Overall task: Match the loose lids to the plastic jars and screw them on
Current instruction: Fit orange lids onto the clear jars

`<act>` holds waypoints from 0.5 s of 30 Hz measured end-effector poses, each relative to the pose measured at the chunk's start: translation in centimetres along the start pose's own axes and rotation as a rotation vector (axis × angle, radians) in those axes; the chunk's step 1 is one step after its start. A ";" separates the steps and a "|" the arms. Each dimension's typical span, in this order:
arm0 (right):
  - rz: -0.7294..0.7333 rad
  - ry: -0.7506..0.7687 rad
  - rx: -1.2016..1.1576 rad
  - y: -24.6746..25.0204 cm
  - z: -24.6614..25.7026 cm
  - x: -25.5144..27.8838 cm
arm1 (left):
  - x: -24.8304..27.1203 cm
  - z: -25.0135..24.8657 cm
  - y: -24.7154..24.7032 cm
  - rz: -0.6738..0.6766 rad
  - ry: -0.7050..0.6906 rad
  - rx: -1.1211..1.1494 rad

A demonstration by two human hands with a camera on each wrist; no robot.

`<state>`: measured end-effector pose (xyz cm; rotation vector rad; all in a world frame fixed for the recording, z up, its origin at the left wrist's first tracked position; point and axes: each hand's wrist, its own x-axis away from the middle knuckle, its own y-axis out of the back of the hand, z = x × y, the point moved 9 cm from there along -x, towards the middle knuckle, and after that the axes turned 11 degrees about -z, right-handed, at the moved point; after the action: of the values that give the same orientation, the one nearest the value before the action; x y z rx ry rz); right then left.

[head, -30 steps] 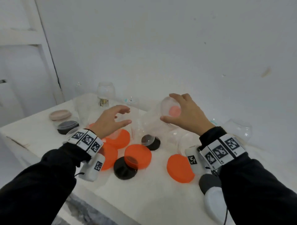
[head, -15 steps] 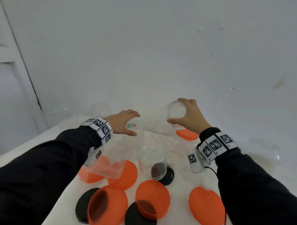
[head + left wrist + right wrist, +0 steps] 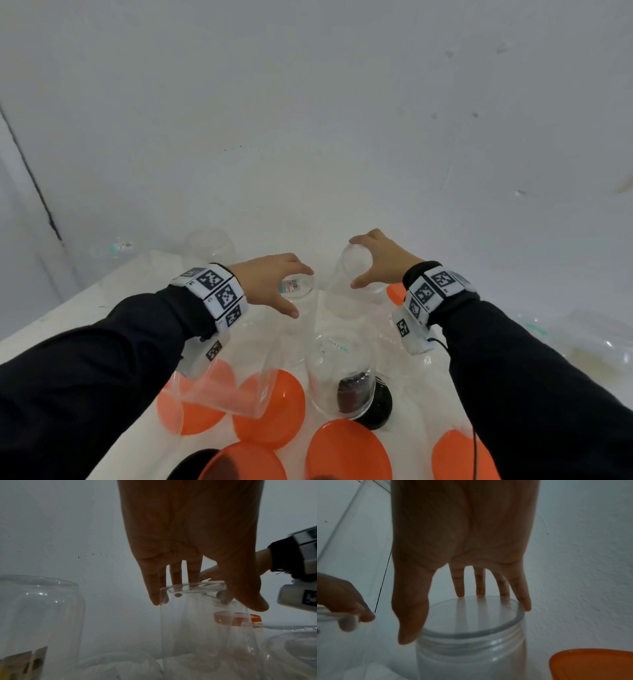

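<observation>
Behind black lid (image 3: 373,407), right hand (image 3: 383,263) gripped clear jar (image 3: 352,274) by rim, fingers (image 3: 524,601) curled over mouth. Left hand (image 3: 270,281) clasped labelled jar (image 3: 298,286) alongside. Risk: crowded jars toppling if lifted carelessly.

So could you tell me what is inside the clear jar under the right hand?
Nothing shows inside the round clear jar; the right hand has its fingertips on the open rim. The jar's bottom is out of the wrist view.
</observation>
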<state>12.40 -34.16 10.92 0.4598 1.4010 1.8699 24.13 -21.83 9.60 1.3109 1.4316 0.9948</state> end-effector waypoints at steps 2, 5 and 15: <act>0.055 0.013 0.034 -0.9 0.2 -0.7 | 0.0 -0.1 0.0 0.004 -0.005 -0.005; 0.134 0.048 0.073 -2.2 0.6 -1.4 | 0.0 -0.1 -0.2 0.019 -0.010 -0.016; 0.245 0.078 0.180 -4.0 0.6 -2.6 | 0.0 -0.1 -0.2 0.031 -0.014 -0.030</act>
<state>15.86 -35.17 7.81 0.6806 1.6348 1.9795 23.95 -21.86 9.42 1.3198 1.3846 1.0222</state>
